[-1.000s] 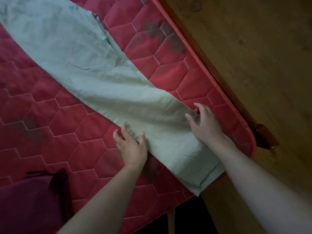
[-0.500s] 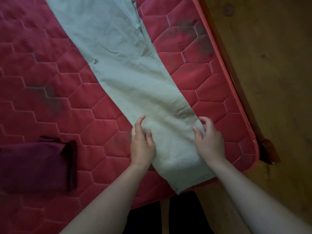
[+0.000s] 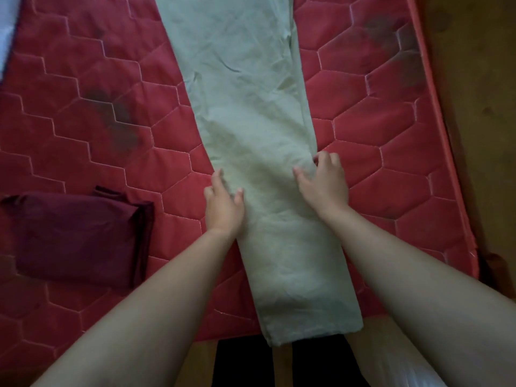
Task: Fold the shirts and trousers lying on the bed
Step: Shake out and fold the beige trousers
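Left hand [image 3: 223, 208] lies flat, fingers spread, pressing the left side of the pale green trousers [image 3: 251, 93], thumb on the cloth. The right hand [image 3: 325, 185] sits across from it with fingers curled over the right side and thumb on top, in what looks like a pinch on that seam. The hands are apart, one leg-width between them, about midway along the legs. The trousers lie lengthwise, legs stacked, running from the far part of the bed [image 3: 391, 163] down to its near edge, where the hem [image 3: 312, 328] hangs just over, closer to the bed's right edge than its left. The waist is out of view. The job here looks like squaring and smoothing before the cross fold: creases show further up the cloth, so a sweep outward with flat palms should come first. Then both hands should take the hem by its two corners and carry it toward the waist with the side seams lined up. The overhanging hem could drag or slide. A folded maroon garment [image 3: 78, 236] rests toward the bed's near left.
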`<state>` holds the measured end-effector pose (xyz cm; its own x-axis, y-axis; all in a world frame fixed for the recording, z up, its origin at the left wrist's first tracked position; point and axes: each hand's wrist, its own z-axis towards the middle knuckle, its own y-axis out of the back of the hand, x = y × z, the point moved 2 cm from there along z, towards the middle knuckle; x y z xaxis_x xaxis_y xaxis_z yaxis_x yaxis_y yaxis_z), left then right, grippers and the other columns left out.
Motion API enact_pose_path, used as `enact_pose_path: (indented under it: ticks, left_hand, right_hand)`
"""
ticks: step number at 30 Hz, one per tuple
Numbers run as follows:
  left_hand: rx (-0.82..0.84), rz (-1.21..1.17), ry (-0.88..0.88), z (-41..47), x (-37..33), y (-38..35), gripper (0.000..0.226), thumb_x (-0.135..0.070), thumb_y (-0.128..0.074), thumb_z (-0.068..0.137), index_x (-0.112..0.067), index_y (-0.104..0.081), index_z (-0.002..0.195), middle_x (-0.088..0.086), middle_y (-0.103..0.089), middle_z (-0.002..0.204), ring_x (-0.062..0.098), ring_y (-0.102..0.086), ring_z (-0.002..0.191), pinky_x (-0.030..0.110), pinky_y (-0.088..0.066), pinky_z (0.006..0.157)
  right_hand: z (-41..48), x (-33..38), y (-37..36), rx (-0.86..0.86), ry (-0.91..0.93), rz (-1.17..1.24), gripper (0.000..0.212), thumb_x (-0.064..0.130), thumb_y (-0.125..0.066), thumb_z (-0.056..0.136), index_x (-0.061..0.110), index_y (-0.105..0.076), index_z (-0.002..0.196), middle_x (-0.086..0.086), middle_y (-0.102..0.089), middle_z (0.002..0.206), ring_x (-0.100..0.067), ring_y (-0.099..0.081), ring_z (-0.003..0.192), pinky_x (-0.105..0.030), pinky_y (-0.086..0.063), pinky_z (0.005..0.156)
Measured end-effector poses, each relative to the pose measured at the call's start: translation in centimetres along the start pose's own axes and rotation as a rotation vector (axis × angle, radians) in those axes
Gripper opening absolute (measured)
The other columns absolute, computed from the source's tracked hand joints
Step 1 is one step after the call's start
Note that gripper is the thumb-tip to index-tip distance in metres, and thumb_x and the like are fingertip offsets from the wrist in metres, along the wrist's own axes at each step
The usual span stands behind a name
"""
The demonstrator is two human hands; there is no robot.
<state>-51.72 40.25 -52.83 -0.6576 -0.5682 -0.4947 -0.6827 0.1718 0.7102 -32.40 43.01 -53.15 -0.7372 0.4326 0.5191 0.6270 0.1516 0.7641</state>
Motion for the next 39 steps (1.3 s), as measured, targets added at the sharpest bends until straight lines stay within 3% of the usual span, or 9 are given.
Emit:
enact_pose_path:
  ticks: [6, 14, 19, 22, 26, 31, 34, 36, 39]
  left_hand:
    - [0.029, 0.087, -0.196, -0.5, 1.1, 0.9, 0.049, -0.011, -0.049, 0.091, -0.018, -0.033, 0.137, 0.011, -0.051, 0.128, 0.029, -0.052, 0.111, 0.034, -0.041, 0.087]
    - [0.051, 0.083, -0.024, -1.7, 2.5, 0.3, 0.064, -0.016, -0.051, 0.092, -0.018, -0.015, 0.145, 0.016, -0.062, 0.106, 0.033, -0.06, 0.093, 0.043, -0.047, 0.078]
    - [0.033, 0.062, -0.103, -2.6, 2.7, 0.8, 0.052, -0.015, -0.051, 0.092, -0.013, -0.026, 0.138, 0.013, -0.058, 0.116, 0.031, -0.059, 0.099, 0.04, -0.048, 0.076]
    - [0.04, 0.146, -0.082, -3.1, 3.4, 0.8, 0.057, -0.021, -0.053, 0.092, -0.011, -0.025, 0.14, 0.012, -0.05, 0.128, 0.031, -0.056, 0.107, 0.043, -0.048, 0.082]
    - [0.08, 0.178, -0.107, -4.0, 3.5, 0.1, 0.038, -0.026, -0.053, 0.092, -0.009, -0.042, 0.124, 0.009, -0.05, 0.12, 0.027, -0.053, 0.105, 0.04, -0.046, 0.084]
    - [0.035, 0.104, 0.007, -4.3, 3.4, -0.6, 0.022, -0.026, -0.053, 0.092, -0.008, -0.05, 0.103, 0.008, -0.052, 0.106, 0.026, -0.052, 0.097, 0.037, -0.043, 0.083]
    - [0.016, -0.022, -0.006, -4.8, 3.3, -0.7, 0.015, -0.025, -0.051, 0.093, -0.012, -0.047, 0.099, 0.001, -0.058, 0.091, 0.024, -0.058, 0.084, 0.035, -0.043, 0.069]
    - [0.004, -0.091, -0.019, -5.4, 3.7, -0.6, 0.014, -0.026, -0.05, 0.094, -0.015, -0.044, 0.101, -0.001, -0.061, 0.085, 0.023, -0.061, 0.077, 0.037, -0.046, 0.065]
    - [0.074, -0.136, -0.009, -6.2, 5.0, -0.4, 0.035, -0.023, -0.054, 0.093, -0.021, -0.037, 0.123, -0.002, -0.064, 0.093, 0.017, -0.063, 0.076, 0.038, -0.05, 0.07]
  right_hand:
    - [-0.6, -1.7, 0.4, -0.061, -0.017, -0.127, 0.023, 0.028, -0.058, 0.09, 0.008, -0.057, 0.101, -0.012, -0.047, 0.112, -0.031, -0.047, 0.103, -0.035, -0.04, 0.079]
    - [-1.6, -2.1, -0.6, 0.112, 0.041, -0.008, 0.06, 0.022, -0.06, 0.089, 0.009, -0.031, 0.14, -0.014, -0.049, 0.132, -0.032, -0.053, 0.112, -0.038, -0.043, 0.086]
    - [-3.1, -3.0, -0.1, -0.063, 0.013, -0.051, 0.056, 0.025, -0.056, 0.09, 0.005, -0.034, 0.138, -0.017, -0.049, 0.124, -0.034, -0.052, 0.109, -0.042, -0.043, 0.084]
    - [-4.8, -4.0, -0.9, 0.036, 0.099, -0.144, 0.062, 0.033, -0.06, 0.088, 0.006, -0.035, 0.138, -0.015, -0.047, 0.123, -0.03, -0.048, 0.11, -0.043, -0.043, 0.085]
    - [-4.8, -5.6, -0.4, -0.062, -0.075, -0.016, 0.054, 0.03, -0.053, 0.092, 0.005, -0.036, 0.137, -0.013, -0.052, 0.117, -0.03, -0.052, 0.105, -0.038, -0.042, 0.081]
    - [-6.6, -5.0, -1.3, 0.078, 0.043, 0.009, 0.067, 0.036, -0.062, 0.086, 0.011, -0.032, 0.14, -0.008, -0.048, 0.134, -0.023, -0.047, 0.121, -0.035, -0.042, 0.092]
    - [-6.7, -5.9, -1.0, -0.027, -0.068, 0.099, 0.055, 0.023, -0.059, 0.09, 0.017, -0.035, 0.139, 0.001, -0.06, 0.104, -0.025, -0.06, 0.095, -0.03, -0.043, 0.073]
    - [-7.2, -5.9, -0.9, -0.07, -0.079, 0.159, 0.052, 0.022, -0.058, 0.09, 0.019, -0.037, 0.138, 0.006, -0.057, 0.091, -0.023, -0.061, 0.083, -0.028, -0.04, 0.068]
    - [-8.6, -6.2, -0.9, 0.019, -0.096, 0.205, 0.063, 0.02, -0.063, 0.087, 0.023, -0.033, 0.141, -0.002, -0.061, 0.116, -0.022, -0.059, 0.103, -0.034, -0.046, 0.086]
